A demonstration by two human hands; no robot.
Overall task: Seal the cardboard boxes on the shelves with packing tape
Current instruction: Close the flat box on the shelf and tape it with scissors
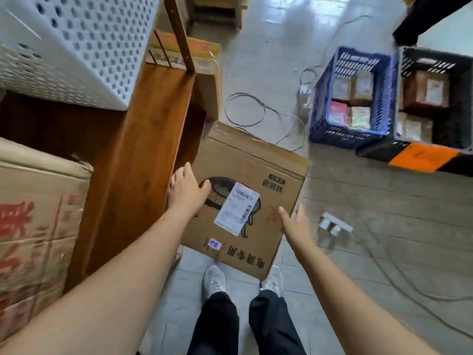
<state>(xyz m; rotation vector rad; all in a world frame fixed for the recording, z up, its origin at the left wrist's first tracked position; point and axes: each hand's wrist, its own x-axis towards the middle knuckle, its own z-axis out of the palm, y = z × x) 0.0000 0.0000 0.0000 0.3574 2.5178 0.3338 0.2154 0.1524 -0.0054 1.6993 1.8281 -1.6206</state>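
A brown cardboard box (245, 201) with a white shipping label and a black printed drawing is held between my hands above the floor tiles, just right of the wooden shelf (133, 160). Its top flaps lie flat. My left hand (188, 192) grips the box's left edge, thumb on the top face and fingers round the side. At the right edge, my right hand (294, 222) presses against the box with straight fingers. A larger cardboard box (38, 221) with red print sits on the shelf at the left. No packing tape is in view.
A white perforated basket (71, 44) stands on the shelf above. A blue crate (350, 134) and a black crate (458, 103) with packets sit on the floor to the right, with loose cables (256, 116) and a small white object (332, 226) nearby. My feet are under the box.
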